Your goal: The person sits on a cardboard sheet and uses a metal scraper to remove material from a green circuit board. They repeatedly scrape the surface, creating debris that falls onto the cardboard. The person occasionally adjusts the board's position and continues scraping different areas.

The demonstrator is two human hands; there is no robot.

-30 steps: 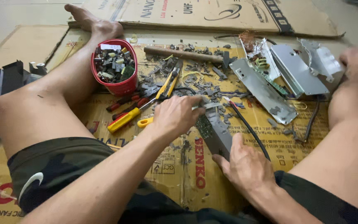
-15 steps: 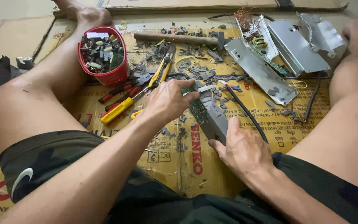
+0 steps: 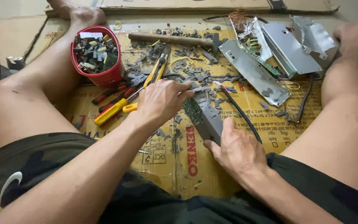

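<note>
On the flattened yellow cardboard sheet (image 3: 166, 153) between the legs, the right hand (image 3: 235, 149) is gripping the near end of a long grey metal casing with a green circuit board (image 3: 204, 114), while the left hand (image 3: 162, 101) is clenching its fingers over the far end, beside yellow-handled pliers (image 3: 117, 110) and a red plastic tub of scrap parts (image 3: 108, 76).

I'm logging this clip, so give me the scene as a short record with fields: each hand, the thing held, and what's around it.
left hand: grips the far end of the grey circuit-board unit
right hand: steadies the unit's near end
surface: flattened cardboard on the floor
container: red tub of small parts, beside the left leg
tools: yellow-handled pliers, wooden-handled hammer
nearby: metal casings, black cable
</note>
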